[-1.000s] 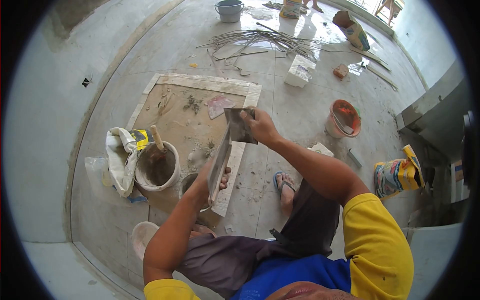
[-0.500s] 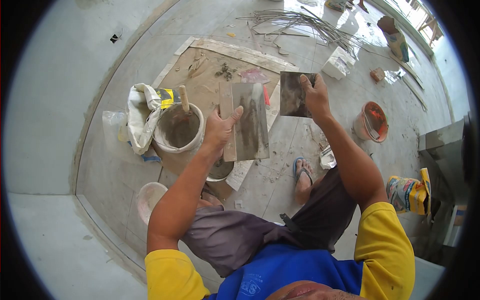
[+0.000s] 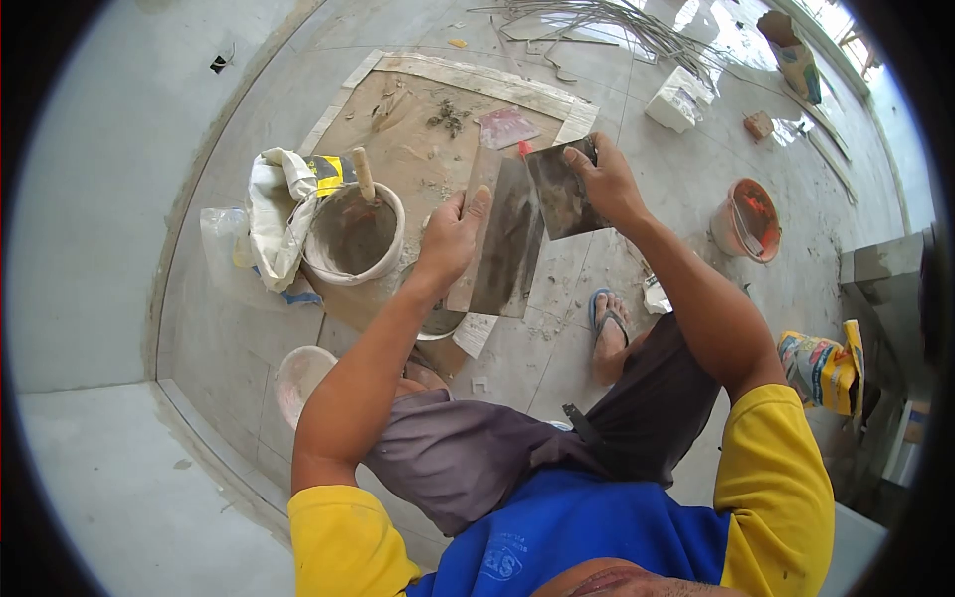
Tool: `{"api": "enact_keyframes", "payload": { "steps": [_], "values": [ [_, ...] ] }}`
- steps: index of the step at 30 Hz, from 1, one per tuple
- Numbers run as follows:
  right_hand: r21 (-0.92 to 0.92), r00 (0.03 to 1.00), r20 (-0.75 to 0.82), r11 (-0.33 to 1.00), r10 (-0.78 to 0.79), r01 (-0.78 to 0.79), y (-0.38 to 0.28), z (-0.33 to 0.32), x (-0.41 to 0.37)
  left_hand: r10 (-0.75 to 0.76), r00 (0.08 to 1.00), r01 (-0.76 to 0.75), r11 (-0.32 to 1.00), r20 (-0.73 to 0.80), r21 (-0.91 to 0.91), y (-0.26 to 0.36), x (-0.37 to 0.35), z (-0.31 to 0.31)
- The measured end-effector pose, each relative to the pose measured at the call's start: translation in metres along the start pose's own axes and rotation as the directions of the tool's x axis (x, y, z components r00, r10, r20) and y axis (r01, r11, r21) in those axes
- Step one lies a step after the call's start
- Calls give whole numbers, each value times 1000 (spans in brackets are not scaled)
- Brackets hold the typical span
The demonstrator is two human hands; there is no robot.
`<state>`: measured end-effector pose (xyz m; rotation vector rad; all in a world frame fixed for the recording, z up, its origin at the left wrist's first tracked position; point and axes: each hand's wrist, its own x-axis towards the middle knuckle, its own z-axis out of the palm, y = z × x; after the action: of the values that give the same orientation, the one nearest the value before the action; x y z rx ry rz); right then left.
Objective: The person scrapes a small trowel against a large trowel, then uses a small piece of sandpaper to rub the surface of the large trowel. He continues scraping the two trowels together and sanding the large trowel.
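My left hand (image 3: 450,237) grips a narrow tile strip (image 3: 502,244) by its left edge, the back smeared with grey mortar and turned up toward me. My right hand (image 3: 604,181) holds a flat steel trowel (image 3: 559,194) whose blade rests against the upper right part of the strip. Just left of my left hand stands a white bucket of wet mortar (image 3: 353,234) with a wooden handle (image 3: 364,175) sticking out. Below the strip a small bowl (image 3: 438,323) is partly hidden by my forearm.
A bare sandy floor patch (image 3: 418,134) edged with tile strips lies ahead. A cement sack (image 3: 284,204) leans on the bucket. An orange bucket (image 3: 748,221), a yellow bag (image 3: 824,368), a white block (image 3: 679,102), a pink-white bowl (image 3: 298,378) and scattered offcuts (image 3: 597,20) surround me. My sandalled foot (image 3: 609,333) rests on the tiles.
The tile strip went from edge-on to mortar face up. The trowel came off it, then returned to its upper right part. The view shifted downward.
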<state>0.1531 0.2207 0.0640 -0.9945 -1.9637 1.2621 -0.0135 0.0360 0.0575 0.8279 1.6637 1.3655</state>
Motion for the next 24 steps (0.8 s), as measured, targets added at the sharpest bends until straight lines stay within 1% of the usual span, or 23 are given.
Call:
{"api": "enact_keyframes", "payload": {
  "steps": [1, 2, 4, 6, 7, 9, 10, 12, 13, 14, 15, 16, 18, 19, 21, 22, 24],
  "values": [
    [1, 1000, -1, 1000, 3, -3, -1, 1, -1, -5, 1000, 5, 999, 7, 41, 0, 0, 0],
    [-11, 1000, -18, 1000, 3, -3, -3, 0, -1, -8, 1000, 7, 999, 9, 42, 1, -1, -1],
    [-24, 999, -35, 1000, 9, -10, -1, 0, -3, -4, 1000, 2, 993, 22, 121, 4, -3, 0],
    [38, 998, 24, 998, -53, 52, 4, 2, -1, -11, 999, 5, 991, 38, 135, 4, -4, 1],
    [39, 998, 24, 998, -51, 50, 5, 2, 1, -15, 999, 7, 989, 52, 151, 4, -4, 1],
    [-4, 998, -53, 1000, -24, 24, 5, 2, 2, -24, 998, 12, 983, 59, 182, 5, -4, 0],
    [-4, 998, -54, 1000, -19, 19, 5, 2, -1, -32, 997, 17, 978, 69, 210, 6, -4, 1],
    [-53, 997, 21, 996, -71, 72, 1, 5, -5, -18, 997, 3, 978, 70, 211, 8, -7, 2],
    [-52, 997, 21, 996, -70, 71, -3, 4, -5, -2, 998, -13, 977, 69, 212, 9, -8, 2],
    [-32, 999, 2, 999, -37, 37, -7, 4, -6, -3, 998, -12, 977, 70, 213, 7, -7, 2],
    [-11, 1000, -16, 1000, -1, 1, -9, 3, -7, 3, 997, -17, 981, 76, 194, 6, -6, 2],
    [-11, 1000, -16, 1000, 0, 0, -5, 3, -6, 10, 997, -24, 984, 82, 174, 5, -6, 2],
    [-83, 1000, -16, 997, -12, 11, 1, 1, -2, 12, 997, -28, 979, 82, 201, 6, -8, 3],
    [-83, 1000, -15, 997, -12, 11, 3, 3, -3, 15, 997, -33, 973, 80, 229, 9, -9, 3],
    [-73, 994, 12, 992, -106, 107, 4, 8, -6, 14, 997, -31, 977, 81, 210, 14, -12, 4],
    [-72, 994, 12, 992, -104, 105, 3, 9, -6, 11, 996, -27, 982, 84, 189, 14, -13, 4],
    [-120, 997, -66, 992, -38, 30, 0, 7, -5, 11, 996, -25, 987, 89, 161, 11, -11, 4]
  ]
}}
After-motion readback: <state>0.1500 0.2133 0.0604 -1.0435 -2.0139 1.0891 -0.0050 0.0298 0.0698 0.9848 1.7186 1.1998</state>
